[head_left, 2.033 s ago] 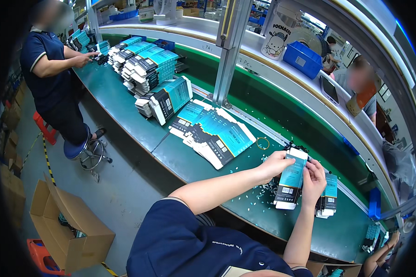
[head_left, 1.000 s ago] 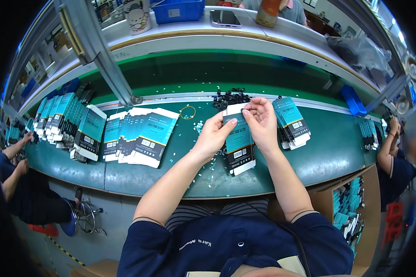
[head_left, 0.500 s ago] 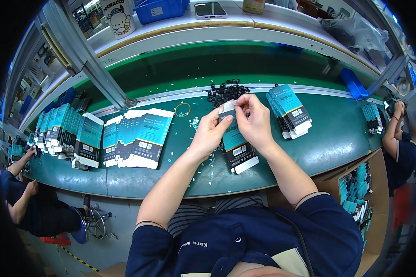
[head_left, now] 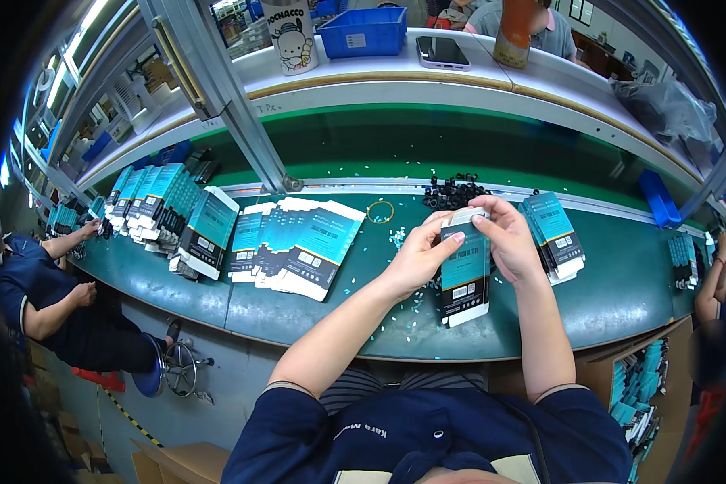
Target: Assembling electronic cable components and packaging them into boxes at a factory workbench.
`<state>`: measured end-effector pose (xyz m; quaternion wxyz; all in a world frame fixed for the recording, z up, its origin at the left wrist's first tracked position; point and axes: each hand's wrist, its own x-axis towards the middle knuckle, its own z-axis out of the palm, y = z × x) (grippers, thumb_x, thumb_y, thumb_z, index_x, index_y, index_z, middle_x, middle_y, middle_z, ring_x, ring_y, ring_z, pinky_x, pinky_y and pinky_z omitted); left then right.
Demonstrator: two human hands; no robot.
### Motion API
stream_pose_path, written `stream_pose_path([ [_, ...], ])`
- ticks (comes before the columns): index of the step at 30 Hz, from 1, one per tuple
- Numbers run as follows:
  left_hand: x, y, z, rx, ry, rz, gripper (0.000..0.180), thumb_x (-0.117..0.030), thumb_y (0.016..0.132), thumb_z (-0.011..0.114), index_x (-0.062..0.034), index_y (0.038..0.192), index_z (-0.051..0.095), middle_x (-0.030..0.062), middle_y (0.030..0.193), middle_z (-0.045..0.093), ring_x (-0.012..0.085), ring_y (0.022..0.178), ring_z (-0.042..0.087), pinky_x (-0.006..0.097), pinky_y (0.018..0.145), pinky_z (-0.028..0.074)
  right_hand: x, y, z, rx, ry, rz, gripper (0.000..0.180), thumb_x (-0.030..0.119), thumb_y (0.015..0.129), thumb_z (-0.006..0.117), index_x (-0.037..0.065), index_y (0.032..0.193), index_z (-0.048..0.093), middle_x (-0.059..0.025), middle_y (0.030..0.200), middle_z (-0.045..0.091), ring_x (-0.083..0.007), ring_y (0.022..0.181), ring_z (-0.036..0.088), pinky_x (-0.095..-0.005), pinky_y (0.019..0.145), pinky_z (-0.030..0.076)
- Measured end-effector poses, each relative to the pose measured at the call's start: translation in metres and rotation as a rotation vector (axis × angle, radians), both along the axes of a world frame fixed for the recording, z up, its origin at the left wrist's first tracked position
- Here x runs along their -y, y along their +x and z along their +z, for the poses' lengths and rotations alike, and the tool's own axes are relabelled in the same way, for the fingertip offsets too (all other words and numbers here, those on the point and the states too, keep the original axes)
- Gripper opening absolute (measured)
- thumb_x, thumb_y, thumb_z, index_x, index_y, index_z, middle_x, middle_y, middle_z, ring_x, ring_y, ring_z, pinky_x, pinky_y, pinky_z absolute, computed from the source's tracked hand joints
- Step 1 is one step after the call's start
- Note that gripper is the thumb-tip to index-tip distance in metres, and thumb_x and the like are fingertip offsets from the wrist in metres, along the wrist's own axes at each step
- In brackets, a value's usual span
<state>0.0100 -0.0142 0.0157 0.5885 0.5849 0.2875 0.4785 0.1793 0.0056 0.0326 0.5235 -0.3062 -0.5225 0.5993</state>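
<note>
A slim teal and black carton (head_left: 465, 278) stands tilted between my hands above the green table. My left hand (head_left: 424, 254) grips its upper left side, thumb lying on the front face. My right hand (head_left: 504, 238) closes on the top right, with the thumb pressed near the white top edge. Behind my hands lies a heap of small black parts (head_left: 453, 194). A stack of similar cartons (head_left: 553, 234) sits just right of my right hand. To the left, flat cartons (head_left: 298, 246) are fanned out in a pile.
More cartons (head_left: 157, 206) stand in rows at the far left. A yellow rubber band (head_left: 381, 212) and scattered small pale bits lie on the table. A shelf holds a blue bin (head_left: 365, 32), phone (head_left: 444, 52) and cup (head_left: 290, 36). A cardboard box (head_left: 676, 387) of cartons stands lower right. Co-workers sit either side.
The view has swung left, so the scene sits farther right and lower. The carton stays in both hands; its white top flap showed before, and now the top edge is pressed under my fingers.
</note>
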Motion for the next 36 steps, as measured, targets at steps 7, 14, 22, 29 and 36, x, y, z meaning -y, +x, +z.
stream_pose_path([
  [7, 0.0, -0.011, 0.007, 0.146, -0.259, -0.027, 0.032, -0.025, 0.096, 0.045, -0.0007, 0.114, 0.057, 0.0054, 0.104, 0.061, 0.0127, 0.092, 0.059, 0.029, 0.079, 0.049, 0.0, -0.001, -0.01, -0.235, -0.197, 0.208, 0.021, 0.006, 0.084, 0.064, 0.005, 0.103, 0.055, -0.0052, 0.093, 0.061, -0.0123, 0.086, 0.06, -0.0263, 0.079, 0.048],
  [14, -0.009, -0.009, -0.006, -0.025, -0.08, 0.005, 0.019, -0.005, 0.086, 0.06, 0.0026, 0.104, 0.062, 0.0051, 0.092, 0.064, 0.009, 0.084, 0.059, 0.023, 0.073, 0.048, -0.002, 0.003, -0.022, -0.233, -0.205, 0.322, 0.018, 0.006, 0.083, 0.065, 0.007, 0.097, 0.055, -0.0036, 0.093, 0.061, -0.0113, 0.087, 0.06, -0.0259, 0.078, 0.049],
  [22, -0.008, -0.011, 0.002, -0.502, 0.323, 0.305, 0.01, -0.003, 0.074, 0.064, 0.0031, 0.076, 0.056, 0.0085, 0.077, 0.058, 0.0126, 0.068, 0.058, 0.024, 0.054, 0.048, 0.001, 0.004, -0.015, -0.185, -0.258, 0.35, 0.02, 0.006, 0.082, 0.066, 0.006, 0.098, 0.056, -0.0034, 0.092, 0.061, -0.011, 0.087, 0.06, -0.0249, 0.079, 0.048],
  [29, -0.019, -0.011, -0.013, -0.241, 0.057, 0.189, 0.006, -0.004, 0.08, 0.061, 0.0004, 0.079, 0.057, 0.0049, 0.075, 0.061, 0.0095, 0.065, 0.057, 0.022, 0.056, 0.046, -0.008, 0.011, -0.02, -0.244, -0.257, 0.396, 0.017, 0.004, 0.084, 0.062, 0.006, 0.099, 0.055, -0.0053, 0.096, 0.061, -0.0125, 0.091, 0.059, -0.0274, 0.082, 0.049],
  [36, -0.022, -0.018, 0.005, -0.143, 0.018, 0.371, 0.008, -0.005, 0.086, 0.059, 0.0022, 0.089, 0.061, 0.0102, 0.091, 0.065, 0.0104, 0.074, 0.061, 0.021, 0.065, 0.049, -0.017, 0.019, -0.026, -0.454, -0.315, 0.303, 0.016, 0.005, 0.086, 0.059, 0.007, 0.101, 0.053, -0.005, 0.095, 0.061, -0.0147, 0.09, 0.061, -0.0303, 0.08, 0.051],
])
